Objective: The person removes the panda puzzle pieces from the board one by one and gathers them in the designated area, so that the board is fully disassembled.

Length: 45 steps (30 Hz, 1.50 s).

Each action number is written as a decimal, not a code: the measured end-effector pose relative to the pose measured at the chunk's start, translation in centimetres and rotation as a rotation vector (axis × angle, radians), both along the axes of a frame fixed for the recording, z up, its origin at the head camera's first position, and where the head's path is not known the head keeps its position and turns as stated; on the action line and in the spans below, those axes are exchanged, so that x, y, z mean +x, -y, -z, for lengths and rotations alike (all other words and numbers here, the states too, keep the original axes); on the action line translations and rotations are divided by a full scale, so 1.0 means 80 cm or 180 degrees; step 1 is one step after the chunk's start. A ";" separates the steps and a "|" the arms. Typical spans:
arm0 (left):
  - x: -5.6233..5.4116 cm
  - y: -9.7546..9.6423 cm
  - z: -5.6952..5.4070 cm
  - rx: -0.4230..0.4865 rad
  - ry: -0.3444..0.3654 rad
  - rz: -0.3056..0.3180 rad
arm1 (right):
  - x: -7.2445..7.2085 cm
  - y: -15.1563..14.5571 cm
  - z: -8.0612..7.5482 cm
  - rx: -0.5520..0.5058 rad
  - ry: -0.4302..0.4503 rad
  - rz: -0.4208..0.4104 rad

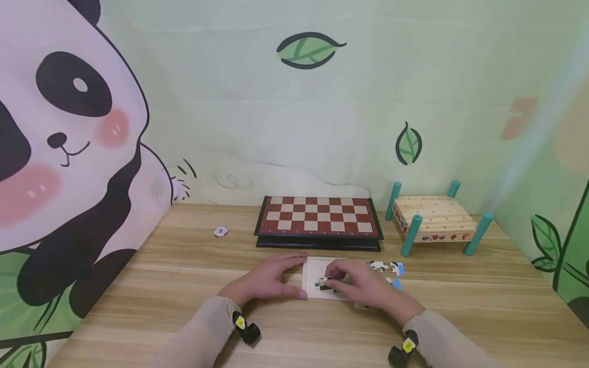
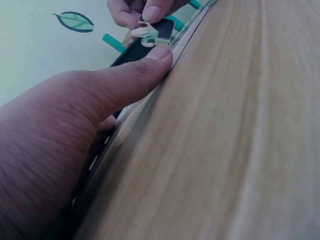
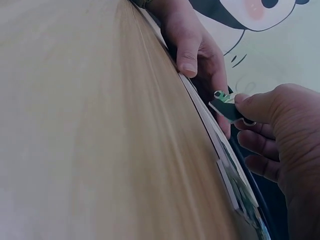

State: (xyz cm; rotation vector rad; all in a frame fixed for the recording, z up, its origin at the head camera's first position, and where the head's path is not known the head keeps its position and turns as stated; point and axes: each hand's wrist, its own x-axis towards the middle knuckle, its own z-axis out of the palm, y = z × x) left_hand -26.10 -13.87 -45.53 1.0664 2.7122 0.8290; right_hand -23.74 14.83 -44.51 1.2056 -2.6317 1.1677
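My right hand [image 1: 356,281] pinches a puzzle piece [image 1: 324,286] between thumb and fingers, over a white puzzle tray [image 1: 317,263]. In the right wrist view the puzzle piece [image 3: 226,107] is tilted, with green and pale print and a dark area. The left hand [image 1: 267,278] rests along the tray's left side, its thumb at the near corner and fingers reaching the far one. Its thumb [image 2: 135,75] lies nearly straight in the left wrist view. More puzzle pieces [image 1: 397,268] with blue, white and black print lie right of the tray, partly hidden by my right hand.
Behind the tray stands a red and white chessboard [image 1: 317,214] on a black base. A wooden toy bed [image 1: 434,217] with teal posts is at the back right. One poker chip [image 1: 221,231] lies back left on the wooden table [image 1: 184,276].
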 end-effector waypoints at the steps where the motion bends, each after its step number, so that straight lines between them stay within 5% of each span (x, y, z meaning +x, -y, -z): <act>1: 0.000 0.000 0.000 0.0000 0.0008 -0.0003 | 0.002 -0.001 -0.002 0.0005 0.0030 0.0031; 14: -0.002 -0.002 0.006 -0.0030 -0.0009 -0.0015 | 0.002 -0.033 -0.009 -0.0195 -0.0314 0.0179; 23: -0.001 -0.001 0.007 -0.0007 0.0042 -0.0042 | 0.012 -0.080 -0.003 -0.0336 -0.0231 0.0287; 31: -0.001 0.000 0.005 -0.0045 0.0048 -0.0050 | 0.035 -0.124 -0.001 -0.0152 -0.0001 0.0717; 45: -0.001 0.001 0.003 -0.0026 0.0080 -0.0057 | 0.054 -0.142 0.011 -0.0044 0.0027 0.0521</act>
